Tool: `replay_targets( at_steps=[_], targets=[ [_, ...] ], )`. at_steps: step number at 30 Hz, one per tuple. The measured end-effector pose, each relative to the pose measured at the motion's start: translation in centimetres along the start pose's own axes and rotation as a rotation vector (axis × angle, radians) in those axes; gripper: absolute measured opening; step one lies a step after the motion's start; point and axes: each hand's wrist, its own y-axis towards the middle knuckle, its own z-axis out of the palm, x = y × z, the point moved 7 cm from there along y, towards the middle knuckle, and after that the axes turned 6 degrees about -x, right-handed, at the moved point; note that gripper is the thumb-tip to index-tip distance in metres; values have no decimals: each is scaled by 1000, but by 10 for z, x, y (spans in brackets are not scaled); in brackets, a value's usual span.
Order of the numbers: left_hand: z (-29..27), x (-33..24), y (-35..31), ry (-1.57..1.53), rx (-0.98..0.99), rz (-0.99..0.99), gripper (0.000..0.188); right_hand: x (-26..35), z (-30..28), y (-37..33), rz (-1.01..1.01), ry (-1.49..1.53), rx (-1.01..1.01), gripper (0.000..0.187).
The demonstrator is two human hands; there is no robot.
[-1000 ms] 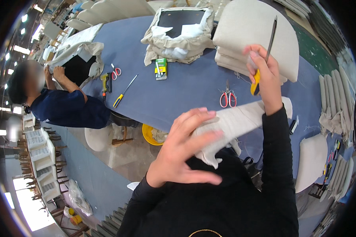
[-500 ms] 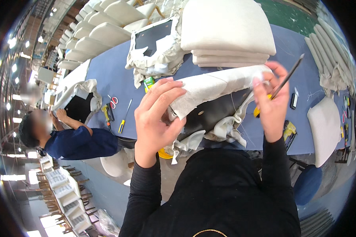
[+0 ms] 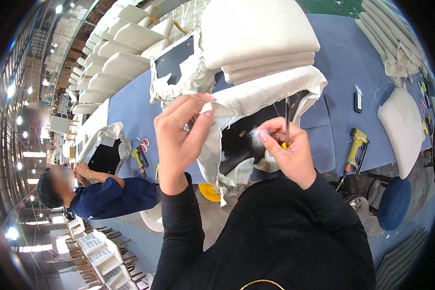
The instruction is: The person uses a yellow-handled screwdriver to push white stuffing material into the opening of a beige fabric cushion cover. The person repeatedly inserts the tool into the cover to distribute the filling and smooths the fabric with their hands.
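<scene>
In front of me an upholstered chair panel rests tilted on the table, its beige fabric wrapped over the far edge and its black backing facing me. My left hand pinches the loose corner of the beige fabric between thumb and fingers. Over the backing, my right hand is closed round a screwdriver, its dark shaft pointing away from me and its yellow handle mostly hidden by the fingers. Thumb and forefinger of that hand also pinch a tuft of white stuffing. Slack fabric hangs at the panel's near left.
Beyond lies a stack of beige cushions, beside another half-covered panel. A yellow staple gun and a black box-like tool lie to the right. At left, a co-worker handles another panel near scissors.
My right hand has come from the panel's far right corner toward me and left, with screwdriver and white fluff. My left hand has shifted from holding the panel's end to pinching its fabric corner.
</scene>
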Motion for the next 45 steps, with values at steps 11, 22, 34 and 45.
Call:
replay_targets(
  at_steps=[11, 22, 34, 45],
  targets=[
    [12, 23, -18, -579, -169, -343, 29, 25, 28, -6, -144, 170, 79, 11],
    [-3, 16, -27, -374, -183, -80, 19, 41, 75, 36, -107, -130, 104, 38],
    [-20, 30, -58, -391, -259, -207, 10, 15, -7, -48, 391, 255, 143, 45],
    [-25, 22, -58, -288, -215, 19, 16, 83, -2, -51, -362, -963, 293, 52]
  ],
)
